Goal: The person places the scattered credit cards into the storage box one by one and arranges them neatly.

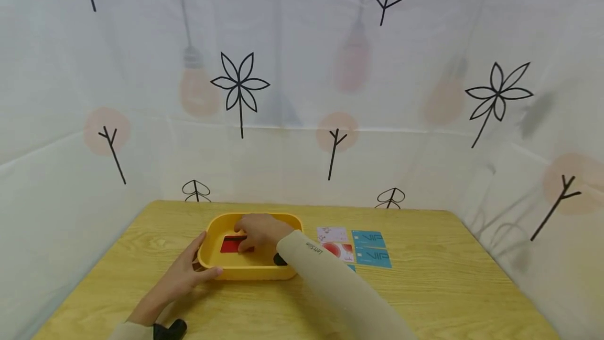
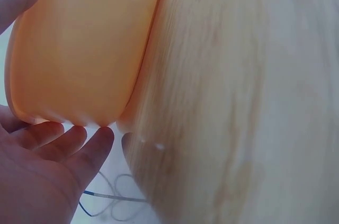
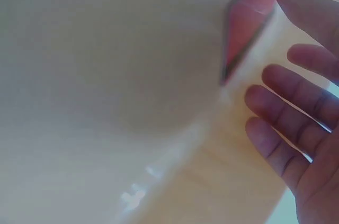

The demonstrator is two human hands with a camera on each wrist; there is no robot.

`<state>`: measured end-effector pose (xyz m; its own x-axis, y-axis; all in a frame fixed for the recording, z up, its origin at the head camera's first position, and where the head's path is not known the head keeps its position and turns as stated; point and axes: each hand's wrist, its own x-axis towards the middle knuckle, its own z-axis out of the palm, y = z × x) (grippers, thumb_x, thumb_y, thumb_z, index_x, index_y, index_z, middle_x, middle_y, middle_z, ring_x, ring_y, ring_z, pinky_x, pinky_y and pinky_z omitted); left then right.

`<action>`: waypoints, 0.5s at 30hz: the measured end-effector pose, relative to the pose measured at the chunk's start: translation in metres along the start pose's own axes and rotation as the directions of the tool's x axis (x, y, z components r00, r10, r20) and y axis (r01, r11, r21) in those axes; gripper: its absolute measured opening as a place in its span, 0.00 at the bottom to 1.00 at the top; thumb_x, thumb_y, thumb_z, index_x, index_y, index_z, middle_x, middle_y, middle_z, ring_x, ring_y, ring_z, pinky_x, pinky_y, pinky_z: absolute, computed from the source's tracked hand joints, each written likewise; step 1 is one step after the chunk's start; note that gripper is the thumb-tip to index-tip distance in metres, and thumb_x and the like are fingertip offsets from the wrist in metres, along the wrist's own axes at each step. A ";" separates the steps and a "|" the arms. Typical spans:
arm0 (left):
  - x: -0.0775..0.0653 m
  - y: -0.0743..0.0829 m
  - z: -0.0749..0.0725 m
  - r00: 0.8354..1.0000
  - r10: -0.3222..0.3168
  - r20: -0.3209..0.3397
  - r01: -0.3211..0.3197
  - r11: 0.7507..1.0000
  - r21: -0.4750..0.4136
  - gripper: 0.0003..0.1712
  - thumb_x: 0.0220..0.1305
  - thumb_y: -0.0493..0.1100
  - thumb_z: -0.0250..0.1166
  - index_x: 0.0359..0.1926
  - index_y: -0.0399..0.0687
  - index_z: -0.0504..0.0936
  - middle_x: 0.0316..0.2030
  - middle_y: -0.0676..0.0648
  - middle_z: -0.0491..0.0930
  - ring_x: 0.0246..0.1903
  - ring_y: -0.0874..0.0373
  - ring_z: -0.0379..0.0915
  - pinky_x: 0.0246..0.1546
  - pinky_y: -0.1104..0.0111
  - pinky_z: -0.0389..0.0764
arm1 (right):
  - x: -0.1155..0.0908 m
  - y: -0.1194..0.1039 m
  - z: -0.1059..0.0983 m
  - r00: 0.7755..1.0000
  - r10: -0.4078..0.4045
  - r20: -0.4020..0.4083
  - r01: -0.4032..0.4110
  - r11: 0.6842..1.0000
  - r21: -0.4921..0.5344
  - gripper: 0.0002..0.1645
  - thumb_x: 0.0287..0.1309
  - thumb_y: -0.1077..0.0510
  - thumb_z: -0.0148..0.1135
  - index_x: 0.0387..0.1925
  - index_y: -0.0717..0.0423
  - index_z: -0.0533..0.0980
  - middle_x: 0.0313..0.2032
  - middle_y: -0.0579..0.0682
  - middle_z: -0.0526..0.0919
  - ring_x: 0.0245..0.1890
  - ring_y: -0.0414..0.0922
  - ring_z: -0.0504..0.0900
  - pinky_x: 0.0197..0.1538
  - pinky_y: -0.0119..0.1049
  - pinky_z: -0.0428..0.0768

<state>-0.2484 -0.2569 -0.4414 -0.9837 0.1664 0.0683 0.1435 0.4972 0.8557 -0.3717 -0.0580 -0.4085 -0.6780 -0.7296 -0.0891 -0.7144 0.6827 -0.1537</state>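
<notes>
A yellow plastic tray stands on the table, with a red card bearing a dark stripe inside it. My left hand holds the tray by its left end, thumb along the near wall. In the left wrist view, the fingertips press against the tray's end wall. My right hand reaches into the tray over the card. In the right wrist view, its thumb lies at the edge of the red card, while the other fingers are spread and loosely extended.
Right of the tray lie two blue cards, a pale patterned card and a red-and-white card. Another blue card is mostly hidden by my right sleeve. A white printed curtain hangs behind the wooden table.
</notes>
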 end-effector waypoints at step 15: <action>-0.001 0.001 0.000 1.000 -0.009 -0.012 0.009 1.000 0.011 0.62 0.55 0.52 0.72 0.75 0.38 0.39 0.72 0.31 0.43 0.66 0.36 0.55 0.58 0.55 0.70 | -0.042 0.002 -0.050 0.997 -0.035 -0.065 0.032 0.998 -0.054 0.30 0.58 0.42 0.65 0.60 0.47 0.74 0.49 0.44 0.79 0.45 0.39 0.76 0.50 0.34 0.75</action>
<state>-0.2478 -0.2568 -0.4408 -0.9862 0.1517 0.0671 0.1359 0.5076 0.8508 -0.3533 -0.0242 -0.3559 -0.6624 -0.7489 -0.0196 -0.7437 0.6605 -0.1033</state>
